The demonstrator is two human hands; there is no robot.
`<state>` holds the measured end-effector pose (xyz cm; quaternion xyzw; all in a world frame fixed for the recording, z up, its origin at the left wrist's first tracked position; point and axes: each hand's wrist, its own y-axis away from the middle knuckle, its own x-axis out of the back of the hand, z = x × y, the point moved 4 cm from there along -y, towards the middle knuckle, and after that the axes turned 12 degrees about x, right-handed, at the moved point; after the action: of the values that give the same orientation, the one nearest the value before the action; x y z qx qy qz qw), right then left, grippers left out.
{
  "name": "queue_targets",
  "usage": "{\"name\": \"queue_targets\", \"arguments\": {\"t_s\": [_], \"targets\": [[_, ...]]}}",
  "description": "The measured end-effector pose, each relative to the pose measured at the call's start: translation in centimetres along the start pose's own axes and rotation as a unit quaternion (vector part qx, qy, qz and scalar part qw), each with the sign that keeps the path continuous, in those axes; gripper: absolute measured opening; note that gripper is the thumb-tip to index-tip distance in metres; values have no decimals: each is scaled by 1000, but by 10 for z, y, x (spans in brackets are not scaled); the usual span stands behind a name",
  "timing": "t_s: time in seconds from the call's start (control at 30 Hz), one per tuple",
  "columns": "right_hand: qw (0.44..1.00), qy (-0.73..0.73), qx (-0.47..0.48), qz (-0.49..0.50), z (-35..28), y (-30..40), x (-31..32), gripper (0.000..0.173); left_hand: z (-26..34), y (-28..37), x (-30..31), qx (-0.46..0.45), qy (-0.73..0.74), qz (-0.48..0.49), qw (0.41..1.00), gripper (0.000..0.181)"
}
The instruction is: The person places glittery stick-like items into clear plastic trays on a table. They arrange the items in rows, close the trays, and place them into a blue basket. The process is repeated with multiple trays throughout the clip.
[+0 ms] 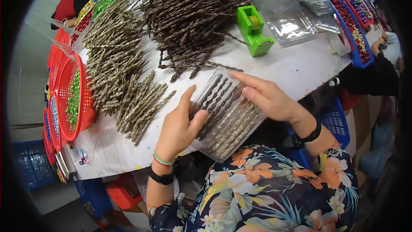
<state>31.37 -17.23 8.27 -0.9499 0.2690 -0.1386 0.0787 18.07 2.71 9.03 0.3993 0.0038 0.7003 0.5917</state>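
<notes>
Between my two hands is a clear plastic box [222, 119], tilted over the table's front edge and my lap. Dark twisted strands lie in its far part and pale gold ones in its near part. My left hand [183, 119] grips the box's left side, thumb on top. At the far right corner, my right hand [267, 95] holds it with the index finger along the far edge. Beyond the box lies a big heap of dark brown twisted strands [193, 16]. A heap of pale gold twisted strands [112, 54] spreads to the left, with a smaller bunch nearer me.
A green tape dispenser [254, 30] stands beyond my right hand. Clear plastic packaging [286, 19] lies behind it. Red baskets [85, 103] with beads line the left edge. Bead trays [351, 29] and a tape roll [339, 43] are at the right. Other people sit at both sides.
</notes>
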Motion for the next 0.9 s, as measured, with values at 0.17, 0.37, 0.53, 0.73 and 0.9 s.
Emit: {"name": "queue_targets", "arguments": {"t_s": [0.17, 0.37, 0.53, 0.73, 0.9], "targets": [[994, -77, -58, -47, -19, -7, 35, 38, 27, -17, -41, -54, 458, -309, 832, 80], [925, 251, 44, 283, 10, -16, 103, 22, 38, -32, -83, 2, 527, -299, 796, 75], [958, 226, -40, 172, 70, -44, 125, 29, 43, -56, -105, 13, 530, -269, 805, 62], [971, 157, -87, 158, 50, -51, 121, 26, 61, -96, -127, -4, 560, -238, 794, 52], [975, 24, -88, 204, 3, 33, 83, 27, 62, -93, -129, -4, 592, -217, 776, 48]]}}
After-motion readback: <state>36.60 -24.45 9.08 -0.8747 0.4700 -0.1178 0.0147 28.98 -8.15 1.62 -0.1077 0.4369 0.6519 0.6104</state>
